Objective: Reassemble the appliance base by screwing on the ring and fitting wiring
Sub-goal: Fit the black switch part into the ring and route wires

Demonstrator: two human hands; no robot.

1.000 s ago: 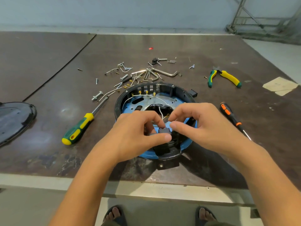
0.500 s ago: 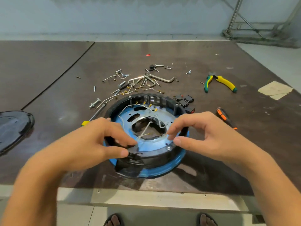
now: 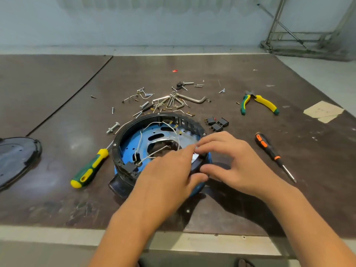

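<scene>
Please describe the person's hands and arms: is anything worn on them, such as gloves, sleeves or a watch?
The left hand and the right hand are bare: no gloves, rings or watch. The forearms are bare too, with no sleeve in view.

Yellow-green pliers [image 3: 265,103] lie near a cardboard scrap [image 3: 322,111].

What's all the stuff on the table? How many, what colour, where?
Appliance base: one, blue, middle of table.
Ring: one, black, on base.
Wires: several, white, inside base.
Green screwdriver: one, green-yellow, left of base.
Orange screwdriver: one, orange-black, right of hands.
Pliers: one, green-yellow, far right.
Switches: three, black, behind base.
Screws and hex keys: many, silver, behind base.
Cover: one, black, left edge.
Left hand, right hand: at ring's right side; grip blurred.
</scene>
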